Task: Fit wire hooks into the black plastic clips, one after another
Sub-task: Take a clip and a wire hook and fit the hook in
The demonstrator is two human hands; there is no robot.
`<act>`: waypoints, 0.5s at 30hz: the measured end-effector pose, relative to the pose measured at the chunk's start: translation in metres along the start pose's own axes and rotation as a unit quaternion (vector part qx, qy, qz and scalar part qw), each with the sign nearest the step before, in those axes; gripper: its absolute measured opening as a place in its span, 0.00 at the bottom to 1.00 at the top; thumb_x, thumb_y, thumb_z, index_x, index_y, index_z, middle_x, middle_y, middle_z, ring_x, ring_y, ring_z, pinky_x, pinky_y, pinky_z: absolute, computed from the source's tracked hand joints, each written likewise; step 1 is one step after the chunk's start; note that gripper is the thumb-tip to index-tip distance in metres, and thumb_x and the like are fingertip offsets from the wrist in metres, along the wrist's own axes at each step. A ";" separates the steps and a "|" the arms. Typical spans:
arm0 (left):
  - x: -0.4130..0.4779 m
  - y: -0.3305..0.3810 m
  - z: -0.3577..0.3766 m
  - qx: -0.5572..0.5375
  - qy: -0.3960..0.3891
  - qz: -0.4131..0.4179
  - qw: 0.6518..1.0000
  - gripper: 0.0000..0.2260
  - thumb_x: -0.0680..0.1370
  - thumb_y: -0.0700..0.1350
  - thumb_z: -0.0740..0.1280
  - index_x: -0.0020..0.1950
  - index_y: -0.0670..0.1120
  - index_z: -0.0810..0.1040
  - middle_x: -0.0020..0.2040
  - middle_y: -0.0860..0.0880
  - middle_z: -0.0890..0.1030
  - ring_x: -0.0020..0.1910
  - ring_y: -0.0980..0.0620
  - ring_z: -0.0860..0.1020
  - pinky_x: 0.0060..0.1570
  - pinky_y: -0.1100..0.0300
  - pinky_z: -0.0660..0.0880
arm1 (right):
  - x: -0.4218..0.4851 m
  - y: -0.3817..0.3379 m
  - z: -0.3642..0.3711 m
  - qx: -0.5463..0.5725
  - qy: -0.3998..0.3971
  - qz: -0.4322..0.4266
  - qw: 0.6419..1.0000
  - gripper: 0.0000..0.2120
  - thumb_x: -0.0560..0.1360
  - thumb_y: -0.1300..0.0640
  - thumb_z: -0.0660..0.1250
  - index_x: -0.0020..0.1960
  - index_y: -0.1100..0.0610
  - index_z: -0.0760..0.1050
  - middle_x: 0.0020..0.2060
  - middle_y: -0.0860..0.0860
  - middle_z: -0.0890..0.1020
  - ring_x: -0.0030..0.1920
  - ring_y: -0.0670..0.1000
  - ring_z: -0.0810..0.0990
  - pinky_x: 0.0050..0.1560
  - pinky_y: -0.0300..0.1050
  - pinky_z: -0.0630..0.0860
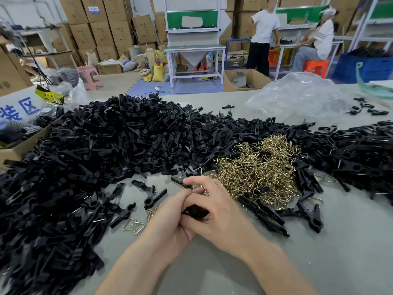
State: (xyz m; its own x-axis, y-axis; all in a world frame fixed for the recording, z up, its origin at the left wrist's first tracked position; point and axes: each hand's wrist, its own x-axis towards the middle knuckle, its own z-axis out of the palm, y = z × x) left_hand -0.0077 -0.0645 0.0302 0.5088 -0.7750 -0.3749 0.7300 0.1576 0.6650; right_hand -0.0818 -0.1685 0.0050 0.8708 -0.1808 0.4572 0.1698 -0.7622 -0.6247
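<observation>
At the left edge of the frame, a white sign [20, 107] bears blue characters "装区", and just above it a yellow-and-black label [50, 96] reads "PRO".

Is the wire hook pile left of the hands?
No, the wire hook pile lies beyond the right hand, on its right.

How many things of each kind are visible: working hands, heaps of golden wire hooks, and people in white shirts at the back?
Hands: 2, left hand and right hand, together holding one black clip
Wire hook heap: 1
People in white shirts: 2, standing person and seated person
Total: 5
</observation>
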 end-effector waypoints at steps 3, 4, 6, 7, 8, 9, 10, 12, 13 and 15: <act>0.000 -0.003 0.000 0.023 -0.001 -0.008 1.000 0.11 0.78 0.40 0.62 0.49 0.40 0.83 0.43 0.41 0.78 0.41 0.48 0.79 0.39 0.58 0.77 | 0.000 0.000 -0.001 -0.010 -0.009 -0.001 1.000 0.07 0.73 0.44 0.69 0.47 0.45 0.79 0.68 0.37 0.70 0.67 0.42 0.66 0.68 0.47 0.67; 0.000 -0.003 0.000 0.032 -0.001 -0.010 0.999 0.11 0.78 0.40 0.62 0.43 0.42 0.84 0.41 0.43 0.78 0.40 0.48 0.79 0.39 0.58 0.75 | 0.000 0.000 -0.001 -0.011 -0.012 -0.001 1.000 0.06 0.73 0.44 0.70 0.47 0.45 0.78 0.69 0.37 0.69 0.67 0.41 0.66 0.68 0.47 0.67; 0.000 -0.005 0.001 0.041 0.004 -0.006 0.999 0.13 0.77 0.40 0.62 0.36 0.44 0.82 0.37 0.44 0.77 0.38 0.50 0.78 0.38 0.58 0.74 | 0.000 0.000 -0.001 -0.005 -0.019 0.003 1.000 0.05 0.73 0.45 0.70 0.46 0.45 0.77 0.70 0.35 0.67 0.68 0.41 0.65 0.68 0.47 0.67; -0.001 -0.005 0.002 0.044 0.004 0.000 0.999 0.13 0.77 0.40 0.62 0.35 0.45 0.81 0.36 0.45 0.77 0.37 0.51 0.77 0.37 0.58 0.74 | 0.000 -0.001 -0.001 0.001 -0.021 0.006 1.000 0.05 0.72 0.45 0.70 0.45 0.45 0.76 0.70 0.35 0.67 0.69 0.40 0.64 0.68 0.47 0.67; 0.000 -0.006 0.002 0.044 0.004 0.006 0.999 0.14 0.77 0.40 0.61 0.34 0.45 0.81 0.36 0.45 0.76 0.37 0.51 0.77 0.36 0.59 0.74 | 0.000 -0.001 -0.001 0.007 -0.022 0.008 1.000 0.05 0.72 0.45 0.69 0.44 0.45 0.76 0.70 0.35 0.66 0.70 0.40 0.63 0.69 0.47 0.66; 0.000 -0.007 0.003 0.044 0.006 0.012 0.999 0.14 0.77 0.39 0.61 0.34 0.45 0.80 0.35 0.46 0.76 0.35 0.52 0.76 0.35 0.60 0.75 | 0.000 -0.002 0.000 0.013 -0.023 0.010 1.000 0.05 0.71 0.45 0.69 0.44 0.45 0.75 0.70 0.35 0.66 0.71 0.40 0.63 0.69 0.47 0.67; 0.000 -0.007 0.004 0.043 0.010 0.018 0.999 0.14 0.77 0.39 0.60 0.34 0.44 0.80 0.34 0.46 0.75 0.34 0.52 0.76 0.33 0.60 0.74 | 0.000 -0.002 0.000 0.017 -0.023 0.012 1.000 0.06 0.71 0.46 0.69 0.43 0.46 0.74 0.70 0.35 0.66 0.71 0.40 0.63 0.68 0.48 0.67; 0.001 -0.008 0.006 0.047 0.024 0.030 0.998 0.11 0.77 0.39 0.60 0.36 0.43 0.77 0.33 0.45 0.73 0.31 0.52 0.74 0.29 0.61 0.74 | 0.000 -0.003 0.001 0.023 -0.023 0.014 0.999 0.07 0.71 0.46 0.68 0.43 0.47 0.73 0.69 0.35 0.67 0.70 0.41 0.65 0.66 0.49 0.69; 0.001 -0.009 0.007 0.051 0.029 0.034 0.998 0.10 0.78 0.40 0.60 0.37 0.44 0.77 0.33 0.45 0.72 0.31 0.52 0.74 0.29 0.61 0.73 | 0.000 -0.003 0.001 0.027 -0.022 0.015 0.999 0.07 0.71 0.46 0.68 0.43 0.47 0.72 0.69 0.35 0.67 0.69 0.41 0.65 0.66 0.49 0.69; 0.001 -0.009 0.009 0.062 0.034 0.039 0.997 0.13 0.78 0.40 0.60 0.35 0.45 0.78 0.32 0.46 0.72 0.30 0.53 0.73 0.28 0.62 0.72 | 0.000 -0.004 0.001 0.030 -0.022 0.016 0.999 0.08 0.71 0.45 0.66 0.43 0.48 0.71 0.69 0.35 0.67 0.69 0.41 0.65 0.66 0.46 0.68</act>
State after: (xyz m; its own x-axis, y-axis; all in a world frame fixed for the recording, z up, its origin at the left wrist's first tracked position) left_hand -0.0179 -0.0720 0.0291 0.5946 -0.7192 -0.3593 0.6269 0.1349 0.7674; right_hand -0.0826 -0.1647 0.0072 0.8952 -0.1772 0.4089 0.1666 -0.7179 -0.6759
